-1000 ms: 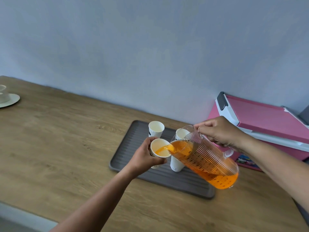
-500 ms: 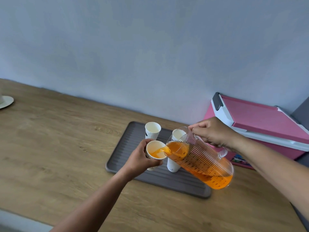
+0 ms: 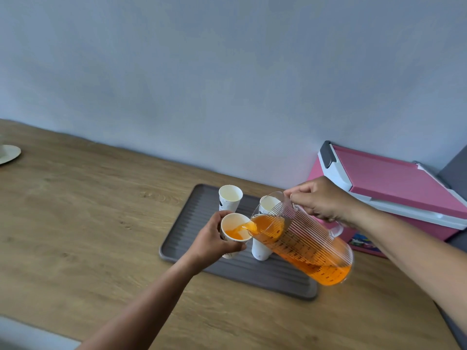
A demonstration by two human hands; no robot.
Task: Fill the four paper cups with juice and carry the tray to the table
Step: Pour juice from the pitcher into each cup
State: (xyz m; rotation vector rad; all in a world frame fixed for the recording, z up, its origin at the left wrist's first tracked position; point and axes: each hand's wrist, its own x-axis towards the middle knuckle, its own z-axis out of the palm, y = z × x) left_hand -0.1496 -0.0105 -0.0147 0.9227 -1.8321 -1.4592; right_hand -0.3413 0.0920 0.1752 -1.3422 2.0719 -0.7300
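Note:
A grey ribbed tray [image 3: 202, 218] lies on the wooden counter. My left hand [image 3: 212, 242] grips a white paper cup [image 3: 235, 229] just above the tray's front part. My right hand [image 3: 321, 200] holds a clear ribbed jug [image 3: 303, 241] of orange juice by its handle, tilted left, and juice streams from its spout into the held cup. An empty cup [image 3: 230, 197] stands at the tray's back. A second cup [image 3: 267, 204] shows behind the jug, and a third cup [image 3: 260, 251] stands under the spout, mostly hidden.
A pink and white lidded box [image 3: 394, 183] sits against the wall right of the tray. A pale saucer [image 3: 8, 154] rests at the counter's far left. The wooden counter [image 3: 88, 223] stretches left and toward me, its front edge at lower left.
The juice level in the held cup has risen. The jug has tilted slightly further, and the view has shifted a little.

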